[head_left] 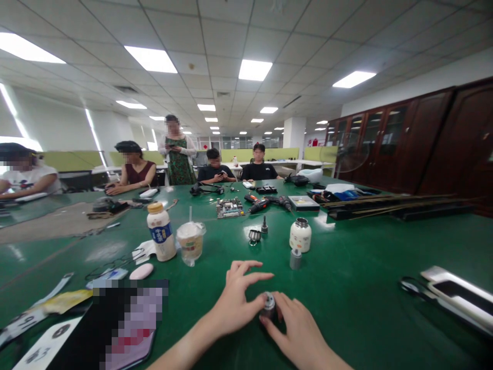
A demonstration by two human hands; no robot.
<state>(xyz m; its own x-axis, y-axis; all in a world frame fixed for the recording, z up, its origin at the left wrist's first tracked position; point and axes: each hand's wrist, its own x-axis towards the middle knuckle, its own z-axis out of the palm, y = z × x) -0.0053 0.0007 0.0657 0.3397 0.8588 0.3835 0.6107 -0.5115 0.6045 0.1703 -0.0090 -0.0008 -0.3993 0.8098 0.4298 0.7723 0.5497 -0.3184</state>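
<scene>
Just in front of me, a small grey metal cylinder (pixel 268 307) stands on the green table (pixel 358 277). My right hand (pixel 298 329) curves around it, thumb on the near side and fingers on the far right. My left hand (pixel 236 293) has its fingers spread, with the thumb tip touching the cylinder's top left edge. Beyond them is a similar metal cylinder (pixel 296 260), in front of an uncapped cream flask (pixel 299 235). A shiny round metal piece with a loop (pixel 254 236) lies next to a dark stepped metal part (pixel 264 225).
At left are a milk tea bottle (pixel 162 244), a plastic cup with straw (pixel 190 239), and a pale oval case (pixel 141 271). A circuit board (pixel 230 208) and power drills (pixel 259 204) lie farther back. A white-framed item (pixel 460 295) sits right. Several people sit or stand beyond.
</scene>
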